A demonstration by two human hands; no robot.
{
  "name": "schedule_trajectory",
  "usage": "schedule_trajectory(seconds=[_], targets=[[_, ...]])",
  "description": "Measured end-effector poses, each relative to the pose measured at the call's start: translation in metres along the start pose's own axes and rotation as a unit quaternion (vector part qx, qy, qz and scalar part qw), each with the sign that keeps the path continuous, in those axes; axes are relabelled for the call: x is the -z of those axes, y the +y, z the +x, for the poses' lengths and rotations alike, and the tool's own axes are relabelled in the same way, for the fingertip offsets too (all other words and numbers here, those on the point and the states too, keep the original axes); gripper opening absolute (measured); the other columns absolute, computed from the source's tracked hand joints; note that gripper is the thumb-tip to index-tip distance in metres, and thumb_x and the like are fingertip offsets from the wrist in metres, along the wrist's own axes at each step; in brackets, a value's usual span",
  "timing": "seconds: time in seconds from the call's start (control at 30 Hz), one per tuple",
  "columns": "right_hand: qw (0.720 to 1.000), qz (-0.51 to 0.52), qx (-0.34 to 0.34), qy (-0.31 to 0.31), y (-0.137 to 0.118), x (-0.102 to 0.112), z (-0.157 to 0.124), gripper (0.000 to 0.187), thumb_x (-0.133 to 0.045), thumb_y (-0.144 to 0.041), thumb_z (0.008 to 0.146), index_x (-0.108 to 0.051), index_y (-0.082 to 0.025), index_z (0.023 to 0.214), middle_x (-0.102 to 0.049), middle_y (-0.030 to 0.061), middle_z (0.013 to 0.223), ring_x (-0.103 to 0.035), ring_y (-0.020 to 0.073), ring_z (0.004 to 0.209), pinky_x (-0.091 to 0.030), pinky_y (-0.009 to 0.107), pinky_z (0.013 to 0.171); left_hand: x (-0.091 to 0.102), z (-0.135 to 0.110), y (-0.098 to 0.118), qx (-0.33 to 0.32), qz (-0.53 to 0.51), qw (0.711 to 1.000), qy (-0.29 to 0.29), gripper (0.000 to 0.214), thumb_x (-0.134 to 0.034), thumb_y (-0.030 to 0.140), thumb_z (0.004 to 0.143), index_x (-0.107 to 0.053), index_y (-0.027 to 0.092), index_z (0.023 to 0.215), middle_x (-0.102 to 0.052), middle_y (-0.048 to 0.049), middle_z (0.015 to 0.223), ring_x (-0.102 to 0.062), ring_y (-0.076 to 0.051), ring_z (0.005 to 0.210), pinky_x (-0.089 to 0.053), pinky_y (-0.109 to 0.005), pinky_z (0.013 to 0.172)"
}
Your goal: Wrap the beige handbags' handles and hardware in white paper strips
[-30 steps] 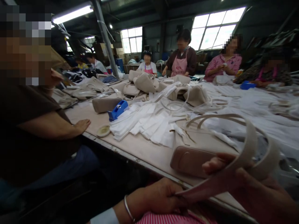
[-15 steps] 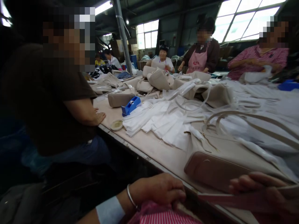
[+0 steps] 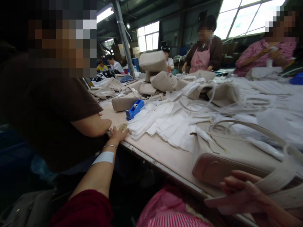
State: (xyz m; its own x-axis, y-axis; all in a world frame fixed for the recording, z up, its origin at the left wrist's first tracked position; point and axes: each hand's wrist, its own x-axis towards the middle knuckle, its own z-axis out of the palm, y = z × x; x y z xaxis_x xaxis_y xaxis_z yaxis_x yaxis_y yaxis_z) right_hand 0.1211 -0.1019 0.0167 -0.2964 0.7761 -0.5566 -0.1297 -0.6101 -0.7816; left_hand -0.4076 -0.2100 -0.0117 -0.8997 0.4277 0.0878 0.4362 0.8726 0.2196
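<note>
My left hand (image 3: 119, 134) is stretched out to the table's near edge, its fingers spread over a small round dish (image 3: 123, 126) that it partly covers; whether it grips the dish is unclear. At lower right, my right hand (image 3: 251, 192) is closed on a beige bag strap (image 3: 274, 183), with a flat pinkish end (image 3: 224, 201) sticking out past the fingers. Just beyond it a beige handbag (image 3: 227, 148) with a brown base lies on its side, handles and an open zip showing.
A blue tape dispenser (image 3: 135, 109) stands beside white tissue sheets (image 3: 163, 123). More beige bags (image 3: 163, 81) are heaped farther back. A co-worker in a dark shirt (image 3: 78, 110) leans on the table at left, a hand close to mine. Other people work across the table.
My left hand has moved from my lap to the round dish at the far left. My right hand still holds the strap, slightly shifted. A beige bag now rises above the heap at the back.
</note>
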Motion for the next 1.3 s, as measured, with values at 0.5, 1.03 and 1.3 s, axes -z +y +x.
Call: schedule_trajectory(seconds=[0.5,1.03,1.3], targets=[[0.992,0.004,0.106,-0.068,-0.012,-0.032,-0.021,0.037,-0.075,-0.045,0.076,-0.070,-0.017,0.101,-0.076,0.0116,0.085,-0.072,0.0263,0.078,-0.059,0.036,0.064,-0.029,-0.071,0.151,-0.347,0.000,0.938,0.030,0.039,-0.043,0.052,0.094,-0.067,0.022,0.095,-0.068,-0.0065,0.096,-0.061,-0.019,0.094,-0.043,-0.026,0.088],[0.989,0.025,0.104,-0.101,-0.003,-0.018,-0.022,0.037,-0.075,-0.044,0.076,-0.069,-0.017,0.101,-0.074,0.0096,0.083,-0.071,0.0234,0.075,-0.057,0.036,0.070,-0.035,-0.034,0.217,-0.343,0.066,0.929,-0.122,0.028,-0.050,0.031,0.087,-0.076,0.023,0.096,-0.075,-0.0072,0.103,-0.067,-0.020,0.096,-0.049,-0.025,0.081],[0.990,0.025,0.106,-0.094,-0.001,-0.010,-0.022,0.037,-0.072,-0.046,0.078,-0.068,-0.017,0.102,-0.074,0.0093,0.082,-0.071,0.0236,0.075,-0.056,0.035,0.067,-0.019,-0.057,0.236,-0.340,0.093,0.933,-0.068,0.043,-0.068,0.034,0.077,-0.067,0.013,0.114,-0.062,-0.0224,0.123,-0.047,-0.041,0.124,-0.039,-0.054,0.099]])
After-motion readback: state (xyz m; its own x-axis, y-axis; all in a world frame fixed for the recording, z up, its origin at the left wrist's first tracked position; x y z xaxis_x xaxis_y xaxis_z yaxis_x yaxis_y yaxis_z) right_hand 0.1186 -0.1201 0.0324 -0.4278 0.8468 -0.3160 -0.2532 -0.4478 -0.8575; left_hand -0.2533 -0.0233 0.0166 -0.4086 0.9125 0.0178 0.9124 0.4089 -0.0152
